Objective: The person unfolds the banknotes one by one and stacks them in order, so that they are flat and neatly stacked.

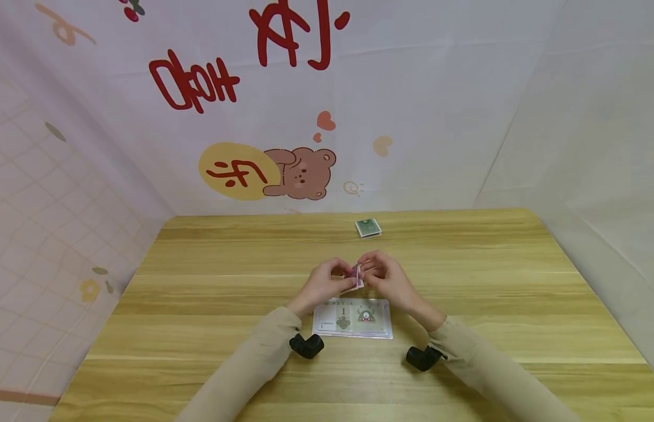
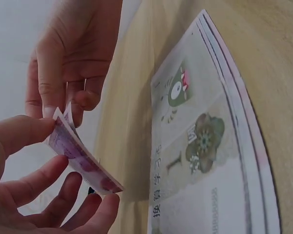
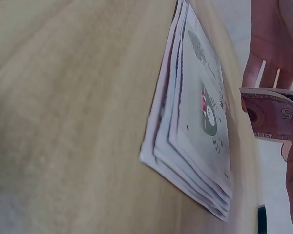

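Observation:
My left hand (image 1: 329, 280) and right hand (image 1: 388, 278) meet above the table, gripping a small purple banknote (image 2: 80, 151) folded over on itself. The left thumb and fingers pinch one side of it, while the right thumb and fingertips hold the opposite corner, where two layers stand slightly apart. A printed 5 shows on the banknote's face in the right wrist view. Just below the hands lies a stack of larger pale notes (image 1: 353, 319), its top one printed with a green one-eyed figure and a flower. Layered edges of the stack show in the right wrist view.
A small folded green note (image 1: 368, 227) lies toward the back of the wooden table (image 1: 226, 264). Behind the table hangs a pale printed cloth (image 1: 427, 105) with a bear and red lettering. Black wrist devices (image 1: 307, 346) sit at both cuffs.

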Demonstrator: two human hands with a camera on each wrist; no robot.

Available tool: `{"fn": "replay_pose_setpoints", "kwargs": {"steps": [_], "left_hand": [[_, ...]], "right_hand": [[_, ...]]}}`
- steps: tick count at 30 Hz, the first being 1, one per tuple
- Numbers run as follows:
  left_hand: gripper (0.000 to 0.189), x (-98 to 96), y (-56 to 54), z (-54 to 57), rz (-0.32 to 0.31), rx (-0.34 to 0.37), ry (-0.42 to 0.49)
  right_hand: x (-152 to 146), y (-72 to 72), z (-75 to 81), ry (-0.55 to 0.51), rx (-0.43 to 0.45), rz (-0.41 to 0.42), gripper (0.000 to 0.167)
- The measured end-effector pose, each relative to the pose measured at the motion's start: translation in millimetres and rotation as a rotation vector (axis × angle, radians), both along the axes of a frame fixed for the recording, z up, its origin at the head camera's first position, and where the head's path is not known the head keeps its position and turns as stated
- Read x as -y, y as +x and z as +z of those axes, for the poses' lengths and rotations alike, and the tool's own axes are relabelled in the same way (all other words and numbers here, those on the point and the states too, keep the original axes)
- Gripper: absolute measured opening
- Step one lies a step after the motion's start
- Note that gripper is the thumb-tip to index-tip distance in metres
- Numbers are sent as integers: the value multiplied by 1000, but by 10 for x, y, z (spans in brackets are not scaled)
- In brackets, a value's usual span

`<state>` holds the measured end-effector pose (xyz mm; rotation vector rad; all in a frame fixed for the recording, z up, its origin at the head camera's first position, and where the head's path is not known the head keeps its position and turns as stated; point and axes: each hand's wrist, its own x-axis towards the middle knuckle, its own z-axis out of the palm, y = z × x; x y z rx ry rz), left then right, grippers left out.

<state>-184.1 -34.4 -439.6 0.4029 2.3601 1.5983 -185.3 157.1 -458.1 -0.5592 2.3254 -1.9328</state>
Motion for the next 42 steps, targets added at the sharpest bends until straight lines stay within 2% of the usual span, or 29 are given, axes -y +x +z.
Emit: {"fn": "replay_pose_setpoints", "kwargs": {"steps": [11,16,22,28,30,35,37,42], "left_hand": [[19,-26,37,34,-1,-15,62],[16,-13,53,53,9,-21,112],[24,26,49,16,46,-41,154],[27,89,45,-11,100,-30,181],[26,114,48,-12,117,-29,189],[27,169,53,-23,154,-38,212],[27,189,50,-37,169,-40,222],[27,236,44,-70,194,-39,220]], "right_hand": [[-26,63,20,27,-55,28,26],[-53,95,24,34,-77,14,26],[-112,116,14,50,-66,-24,28],[-173,126,10,58,-32,-60,29],[-172,164,89,58,-21,-72,28],[-229,182,92,58,5,-97,27],[-276,153,9,63,3,-103,28],[-330,141,-37,72,-19,-96,28]]}}
